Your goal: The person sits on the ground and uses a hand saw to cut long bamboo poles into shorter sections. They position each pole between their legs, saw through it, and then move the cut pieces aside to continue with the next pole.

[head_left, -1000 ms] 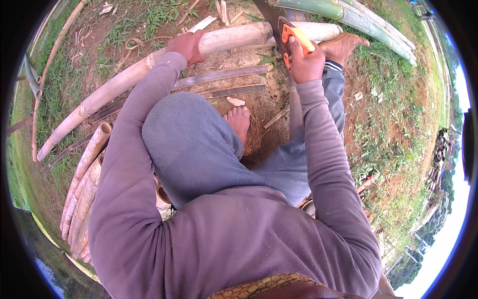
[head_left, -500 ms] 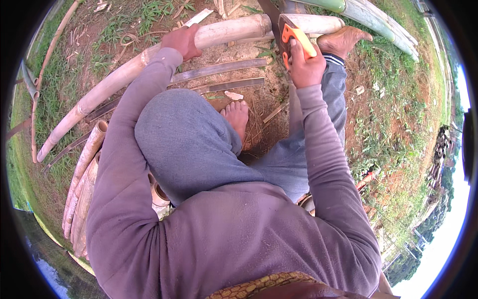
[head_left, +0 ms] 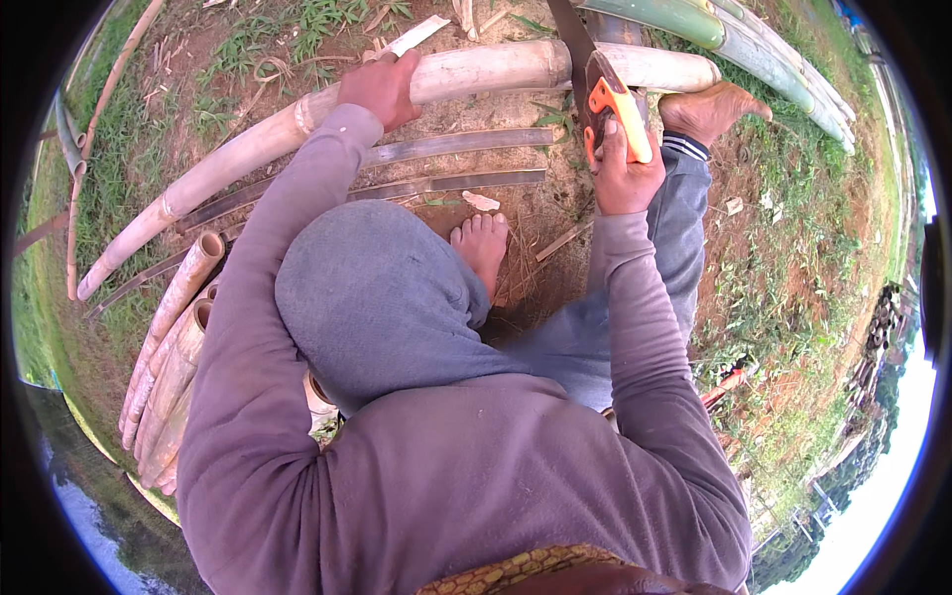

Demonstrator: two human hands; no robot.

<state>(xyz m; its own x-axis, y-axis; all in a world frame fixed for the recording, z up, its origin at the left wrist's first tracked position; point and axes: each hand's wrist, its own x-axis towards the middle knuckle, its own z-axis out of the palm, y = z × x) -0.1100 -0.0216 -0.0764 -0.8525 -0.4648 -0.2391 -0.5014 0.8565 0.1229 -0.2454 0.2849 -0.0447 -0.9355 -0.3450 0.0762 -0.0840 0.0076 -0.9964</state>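
A long pale bamboo pole [head_left: 493,69] lies crosswise in front of me, curving down to the far left. My left hand [head_left: 383,91] is closed over it, left of the saw. In my right hand [head_left: 629,178] is the orange handle of a hand saw [head_left: 621,103]. Its dark blade lies across the pole, which shows on both sides of it; the depth of any cut cannot be made out. My bare right foot [head_left: 714,107] is by the pole's right end, and my left foot [head_left: 482,248] stands on the dirt nearer me.
Flat dark bamboo strips [head_left: 461,145] lie between the pole and my left foot. Green bamboo poles [head_left: 694,28] are at the upper right. Cut bamboo lengths [head_left: 177,342] are stacked beside my left arm. An orange-red tool [head_left: 729,385] lies in the grass at the right.
The saw and my right hand have drawn back a little toward me along the cut line. My left hand stays on the pole. The whole view has shifted slightly.
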